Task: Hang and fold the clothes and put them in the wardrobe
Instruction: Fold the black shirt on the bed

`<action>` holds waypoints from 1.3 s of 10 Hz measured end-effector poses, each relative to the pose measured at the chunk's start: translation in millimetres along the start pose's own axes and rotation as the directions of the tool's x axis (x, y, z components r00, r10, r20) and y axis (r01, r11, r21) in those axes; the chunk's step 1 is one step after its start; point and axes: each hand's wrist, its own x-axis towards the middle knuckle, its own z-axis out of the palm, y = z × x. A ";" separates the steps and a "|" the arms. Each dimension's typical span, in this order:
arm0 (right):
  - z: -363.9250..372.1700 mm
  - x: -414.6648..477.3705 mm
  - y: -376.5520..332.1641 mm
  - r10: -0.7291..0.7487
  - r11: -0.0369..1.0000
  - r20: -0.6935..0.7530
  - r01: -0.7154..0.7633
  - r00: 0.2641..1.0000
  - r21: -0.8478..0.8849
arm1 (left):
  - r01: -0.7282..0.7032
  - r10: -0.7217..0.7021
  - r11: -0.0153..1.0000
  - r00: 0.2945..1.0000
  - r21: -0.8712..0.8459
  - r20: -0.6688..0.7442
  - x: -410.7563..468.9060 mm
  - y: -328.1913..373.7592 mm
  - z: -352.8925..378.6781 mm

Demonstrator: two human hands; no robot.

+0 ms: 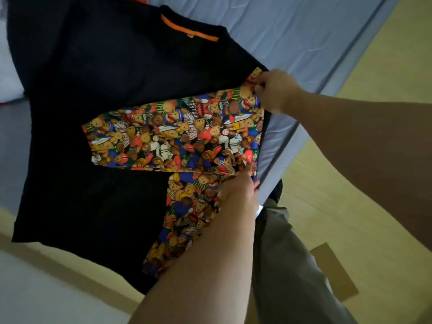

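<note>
One bed with a grey-blue sheet [292,31] fills the upper half of the frame, its piped edge running diagonally from the upper right down to the centre. One black cotton T-shirt [105,90] lies spread over it, collar toward the top. The shirt's right side lies along the mattress edge, and its lower hem reaches past the bed over a strip of floor at lower left. Pale wooden floor [374,66] lies open down the right side, and bare sheet lies beyond the collar at the upper right.

One khaki trouser leg [280,265] stands just beside the bed at the lower centre. Two teddy-bear-printed parts show on the shirt: one printed sleeve [175,136] folded across the black body at mid-frame, and one printed panel [187,206] running down below it. One flat brown cardboard piece [336,272] lies on the floor at lower right.

Two hands work apart from each other. The right hand [278,92] pinches the folded sleeve's upper corner at the mattress edge. The left hand [240,190] rests on the printed cloth below, its fingers reaching up to the fold; blur hides whether they nip it. One orange strip [187,29] lines the inside of the collar.
</note>
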 end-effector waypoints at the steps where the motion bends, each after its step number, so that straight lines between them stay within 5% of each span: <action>1: -10.0 6.1 19.4 0.066 0.997 0.057 -0.069 0.996 0.042 | 0.048 -0.046 0.997 0.998 0.060 -0.036 -1.4 -1.5 6.0; 2: -14.4 4.0 51.0 0.153 0.987 0.098 -0.157 0.983 0.035 | 0.009 0.011 0.968 0.997 0.252 -0.081 6.6 -4.7 3.3; 5: -3.6 -21.4 61.9 0.309 0.940 0.083 -0.291 0.947 -0.180 | 0.102 -0.103 0.821 0.994 0.561 -0.030 -11.8 46.8 -11.4; 6: -1.5 -30.7 40.1 0.316 0.909 -0.053 -0.318 0.947 -0.269 | 0.120 -0.082 0.778 0.993 0.617 -0.090 -16.0 87.3 -40.3; 7: 4.9 -34.1 1.5 0.076 0.936 -0.219 -0.146 0.973 -0.321 | -0.037 0.211 0.868 0.930 0.495 -0.301 -7.3 142.6 -76.1; 8: 21.6 -27.9 -53.0 -0.180 0.949 -0.199 0.118 0.963 -0.292 | -0.142 0.459 0.847 0.682 0.512 -0.570 -0.3 207.2 -110.3; 9: 34.7 -11.0 -108.2 -0.185 0.977 -0.134 0.168 0.973 -0.128 | -0.206 0.429 0.885 0.709 0.417 -0.559 10.7 251.0 -139.4; 10: 46.2 19.3 -164.5 -0.087 0.996 -0.133 0.090 0.987 0.014 | -0.177 0.271 0.948 0.885 0.266 -0.378 18.7 271.1 -166.2; 11: 58.5 39.5 -207.5 -0.002 0.994 -0.064 0.009 0.998 0.113 | -0.226 0.303 0.922 0.927 0.314 -0.222 33.7 280.0 -192.0; 12: 60.5 45.8 -221.7 0.048 0.997 -0.109 -0.041 0.993 0.070 | -0.419 0.506 0.820 0.849 0.389 -0.153 43.0 285.8 -204.7; 13: 49.9 45.1 -225.8 0.160 0.985 -0.233 -0.141 0.959 0.099 | -0.607 0.737 0.611 0.671 0.509 -0.083 45.3 295.8 -208.7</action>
